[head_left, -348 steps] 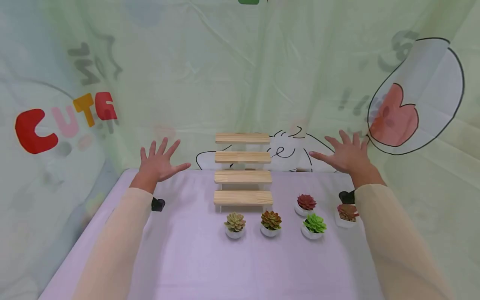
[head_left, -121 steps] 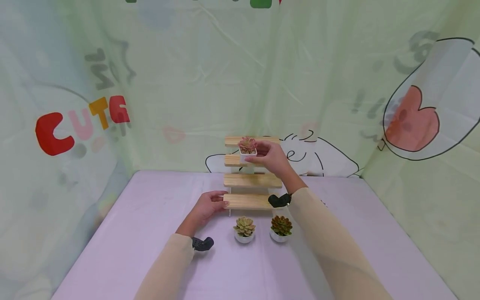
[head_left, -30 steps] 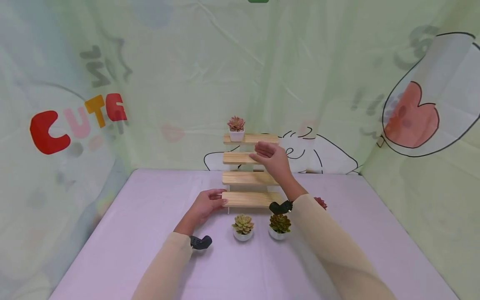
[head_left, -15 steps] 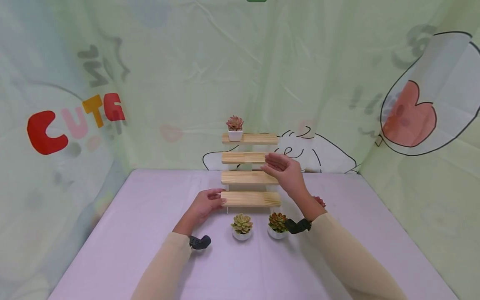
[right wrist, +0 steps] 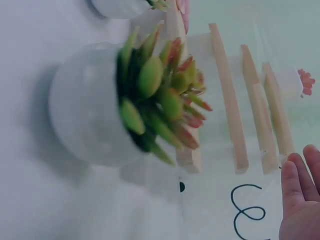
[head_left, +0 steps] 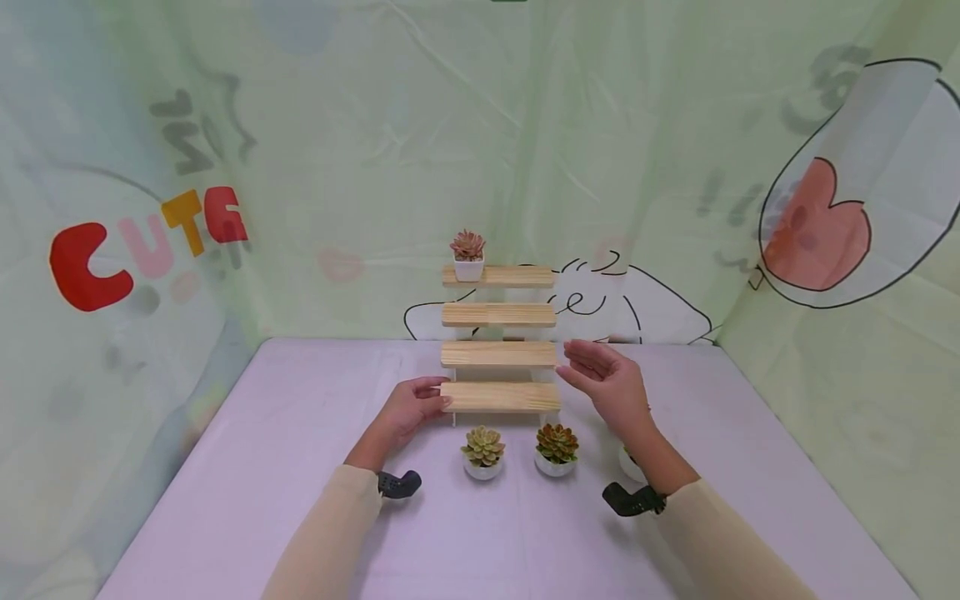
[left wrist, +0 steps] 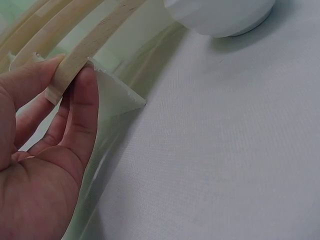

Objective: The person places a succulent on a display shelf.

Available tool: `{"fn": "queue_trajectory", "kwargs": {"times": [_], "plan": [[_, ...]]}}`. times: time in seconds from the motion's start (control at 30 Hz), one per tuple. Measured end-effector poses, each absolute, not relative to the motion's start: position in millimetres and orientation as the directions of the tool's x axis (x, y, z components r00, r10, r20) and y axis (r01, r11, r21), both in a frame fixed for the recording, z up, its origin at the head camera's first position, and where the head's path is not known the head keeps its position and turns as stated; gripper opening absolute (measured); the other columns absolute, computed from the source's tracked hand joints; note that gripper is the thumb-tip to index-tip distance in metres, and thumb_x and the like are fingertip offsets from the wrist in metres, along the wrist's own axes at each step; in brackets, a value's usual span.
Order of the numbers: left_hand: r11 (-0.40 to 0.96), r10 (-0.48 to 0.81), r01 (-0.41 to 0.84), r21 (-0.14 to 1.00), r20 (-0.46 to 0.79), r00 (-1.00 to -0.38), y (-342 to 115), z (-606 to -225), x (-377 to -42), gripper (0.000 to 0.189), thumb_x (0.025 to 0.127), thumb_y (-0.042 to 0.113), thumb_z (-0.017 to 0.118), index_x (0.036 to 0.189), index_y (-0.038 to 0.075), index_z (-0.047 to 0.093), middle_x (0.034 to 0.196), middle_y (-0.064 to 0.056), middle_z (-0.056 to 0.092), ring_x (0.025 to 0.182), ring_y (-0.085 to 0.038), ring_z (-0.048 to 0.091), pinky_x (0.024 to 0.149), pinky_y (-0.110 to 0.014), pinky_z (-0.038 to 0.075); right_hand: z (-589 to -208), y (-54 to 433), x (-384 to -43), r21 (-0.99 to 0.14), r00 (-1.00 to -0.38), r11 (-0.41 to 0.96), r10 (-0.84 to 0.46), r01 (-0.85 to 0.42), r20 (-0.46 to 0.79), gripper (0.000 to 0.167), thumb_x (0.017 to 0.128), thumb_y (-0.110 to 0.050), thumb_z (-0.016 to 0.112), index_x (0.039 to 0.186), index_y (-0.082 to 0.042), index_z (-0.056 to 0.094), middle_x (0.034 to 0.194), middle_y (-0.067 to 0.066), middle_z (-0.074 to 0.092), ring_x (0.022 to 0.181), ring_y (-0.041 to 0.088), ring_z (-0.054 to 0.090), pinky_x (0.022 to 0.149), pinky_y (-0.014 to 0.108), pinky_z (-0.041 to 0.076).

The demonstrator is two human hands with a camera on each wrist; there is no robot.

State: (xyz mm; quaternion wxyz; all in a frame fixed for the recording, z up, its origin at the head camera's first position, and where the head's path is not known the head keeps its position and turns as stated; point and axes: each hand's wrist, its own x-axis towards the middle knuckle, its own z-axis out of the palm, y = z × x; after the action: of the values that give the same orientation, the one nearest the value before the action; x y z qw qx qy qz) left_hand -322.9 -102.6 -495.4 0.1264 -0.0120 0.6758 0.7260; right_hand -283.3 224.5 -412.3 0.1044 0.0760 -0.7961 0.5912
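Note:
My left hand (head_left: pixel 408 410) pinches the left end of the bottom shelf of a four-tier wooden stand (head_left: pixel 498 397). In the left wrist view, the thumb lies above the shelf's end and the fingers below. On the top tier's left end sits a pink succulent in a square white pot (head_left: pixel 468 257). My right hand (head_left: pixel 613 390) is just right of the stand, fingers extended, holding nothing. Two succulents in round white pots, one pale green (head_left: pixel 483 452) and one reddish green (head_left: pixel 557 450), stand before the stand; the reddish one fills much of the right wrist view.
A further white pot (head_left: pixel 632 468) shows partly behind my right wrist, its plant mostly hidden. The lilac-covered table (head_left: pixel 300 533) meets printed cloth walls (head_left: pixel 360 167) at its back and sides.
The pink succulent went from the table to the top tier in my right hand, which let go and has since moved down and right. My left hand, first raised, took hold of the bottom shelf.

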Motion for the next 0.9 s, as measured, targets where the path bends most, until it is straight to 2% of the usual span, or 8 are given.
{"fn": "queue_trajectory", "kwargs": {"times": [0.2,0.3,0.53,0.73,0.83,0.9], "plan": [[-0.052,0.165,-0.2,0.978,-0.189,-0.968,-102,-495,-322,0.046,0.092,-0.003,0.071,0.137,0.0,0.062,0.121,-0.02,0.068,0.096,-0.02,0.071,0.089,-0.035,0.064,-424,240,-263,-0.909,-0.971,0.36,0.033,-0.21,0.238,0.061,0.087,-0.036,0.082,0.138,-0.008,0.062,0.141,0.013,0.064,0.132,0.032,0.06,0.093,0.007,0.051],[-0.048,0.164,-0.198,0.979,-0.188,-0.968,-102,-495,-322,0.046,0.092,-0.003,0.071,0.137,-0.001,0.062,0.121,-0.021,0.068,0.097,-0.02,0.071,0.089,-0.035,0.064,-429,247,-255,-0.892,-0.97,0.402,0.042,-0.204,0.241,0.061,0.087,-0.038,0.081,0.138,-0.009,0.062,0.14,0.012,0.065,0.13,0.028,0.062,0.092,0.006,0.05],[-0.052,0.17,-0.203,0.978,-0.192,-0.967,-103,-497,-324,0.048,0.092,-0.001,0.072,0.138,0.0,0.061,0.124,-0.021,0.067,0.099,-0.021,0.071,0.09,-0.036,0.063,-436,267,-235,-0.862,-0.959,0.459,0.067,-0.216,0.276,0.057,0.088,-0.037,0.081,0.136,-0.012,0.065,0.137,0.012,0.067,0.112,-0.008,0.063,0.092,0.007,0.052],[-0.057,0.175,-0.202,0.978,-0.19,-0.966,-102,-497,-324,0.048,0.092,-0.002,0.072,0.138,0.0,0.061,0.126,-0.022,0.066,0.101,-0.022,0.071,0.09,-0.035,0.063,-445,286,-216,-0.855,-0.95,0.473,0.107,-0.211,0.294,0.053,0.088,-0.03,0.082,0.134,-0.008,0.066,0.134,0.014,0.068,0.112,-0.004,0.067,0.089,0.006,0.053],[-0.063,0.173,-0.196,0.979,-0.183,-0.968,-102,-495,-322,0.047,0.092,-0.003,0.071,0.138,-0.001,0.061,0.124,-0.022,0.066,0.1,-0.021,0.071,0.089,-0.035,0.063,-452,296,-209,-0.862,-0.945,0.465,0.139,-0.2,0.295,0.051,0.088,-0.027,0.082,0.132,-0.007,0.067,0.132,0.007,0.07,0.114,-0.005,0.066,0.093,0.007,0.052],[-0.071,0.173,-0.198,0.978,-0.184,-0.968,-102,-494,-321,0.048,0.092,-0.004,0.071,0.138,-0.001,0.061,0.123,-0.021,0.067,0.099,-0.021,0.07,0.089,-0.035,0.063,-456,302,-206,-0.852,-0.942,0.491,0.16,-0.183,0.295,0.05,0.088,-0.028,0.083,0.131,-0.008,0.068,0.13,0.0,0.071,0.112,-0.01,0.063,0.094,0.005,0.049]]}}
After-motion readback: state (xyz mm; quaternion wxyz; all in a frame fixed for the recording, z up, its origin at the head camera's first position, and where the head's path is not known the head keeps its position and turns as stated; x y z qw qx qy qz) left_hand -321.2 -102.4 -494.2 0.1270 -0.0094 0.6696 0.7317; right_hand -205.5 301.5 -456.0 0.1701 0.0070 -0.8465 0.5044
